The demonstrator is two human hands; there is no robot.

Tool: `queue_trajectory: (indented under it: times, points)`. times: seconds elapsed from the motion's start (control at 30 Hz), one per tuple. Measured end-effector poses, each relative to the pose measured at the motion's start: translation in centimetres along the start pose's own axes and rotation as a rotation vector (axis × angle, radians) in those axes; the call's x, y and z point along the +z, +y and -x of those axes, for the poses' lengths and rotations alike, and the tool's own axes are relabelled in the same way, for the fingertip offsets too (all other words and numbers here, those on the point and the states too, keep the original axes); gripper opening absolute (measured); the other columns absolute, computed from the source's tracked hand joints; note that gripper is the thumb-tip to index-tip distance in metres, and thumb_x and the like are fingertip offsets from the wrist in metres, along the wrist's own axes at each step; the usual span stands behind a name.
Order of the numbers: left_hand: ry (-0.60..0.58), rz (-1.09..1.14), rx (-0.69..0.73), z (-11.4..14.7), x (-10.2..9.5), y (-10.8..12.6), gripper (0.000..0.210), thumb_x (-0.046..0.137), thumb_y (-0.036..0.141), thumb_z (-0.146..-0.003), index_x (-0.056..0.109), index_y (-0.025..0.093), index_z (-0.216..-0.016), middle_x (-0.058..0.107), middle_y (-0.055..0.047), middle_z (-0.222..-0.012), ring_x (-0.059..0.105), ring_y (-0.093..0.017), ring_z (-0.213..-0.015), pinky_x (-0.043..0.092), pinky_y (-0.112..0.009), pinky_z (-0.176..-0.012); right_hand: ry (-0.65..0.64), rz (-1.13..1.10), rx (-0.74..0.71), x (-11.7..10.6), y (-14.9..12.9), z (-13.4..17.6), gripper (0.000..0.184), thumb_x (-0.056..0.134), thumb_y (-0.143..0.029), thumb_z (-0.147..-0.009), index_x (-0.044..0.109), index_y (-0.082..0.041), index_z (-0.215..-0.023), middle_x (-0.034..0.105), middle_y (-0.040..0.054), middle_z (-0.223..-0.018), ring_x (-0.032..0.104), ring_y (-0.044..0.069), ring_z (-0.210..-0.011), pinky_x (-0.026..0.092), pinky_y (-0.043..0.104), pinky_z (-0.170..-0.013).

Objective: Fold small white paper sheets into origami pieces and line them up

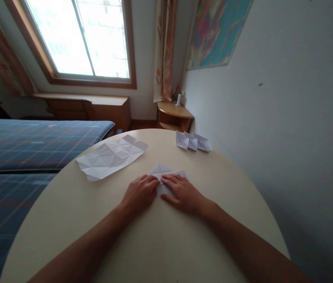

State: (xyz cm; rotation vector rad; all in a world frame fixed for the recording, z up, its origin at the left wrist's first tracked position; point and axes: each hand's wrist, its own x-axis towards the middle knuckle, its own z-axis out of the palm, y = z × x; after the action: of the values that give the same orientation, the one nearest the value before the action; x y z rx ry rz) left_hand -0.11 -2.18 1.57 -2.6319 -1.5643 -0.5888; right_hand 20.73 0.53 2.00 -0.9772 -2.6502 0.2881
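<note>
- Nearest the camera, the left forearm and right forearm slant in from the lower corners, with a stretch of desk between them.
- The desk has a pale top and a rounded edge; it gives wide room from the right hand to the right edge, and room outside the left forearm too.
- The left hand lies on the folded paper, fingers bent; whether its grip pinches the paper I cannot tell.
- The right hand rests on the same paper with its grip open, fingers stretched out and thumb apart.
- The folded paper is under both hands at mid-desk, well inside the edges, a peak pointing away.
- Ahead to the left, a creased sheet takes up the space towards the far left edge.
- Ahead to the right, small folded pieces stand in a row near the far edge.
- Past the left edge is a bed with a blue checked cover; on the right, a white wall bounds that side.
- Beyond stand a corner shelf, a low cabinet, a curtain and a bright window.
</note>
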Motion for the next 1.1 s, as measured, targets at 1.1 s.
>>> queue_trajectory:
  times: [1.1]
  points:
    - [-0.002,0.022,0.012,0.1,0.1,0.2,0.029,0.05,0.022,-0.095,0.066,0.028,-0.118,0.066,-0.006,-0.118,0.059,-0.023,-0.107,0.051,-0.039,-0.094,0.021,0.074,0.053,0.5,-0.3,-0.5,0.051,0.049,-0.032,-0.095,0.049,-0.012,-0.142,0.05,0.0146,-0.146,0.043,0.027,-0.136,0.031,0.044,-0.116]
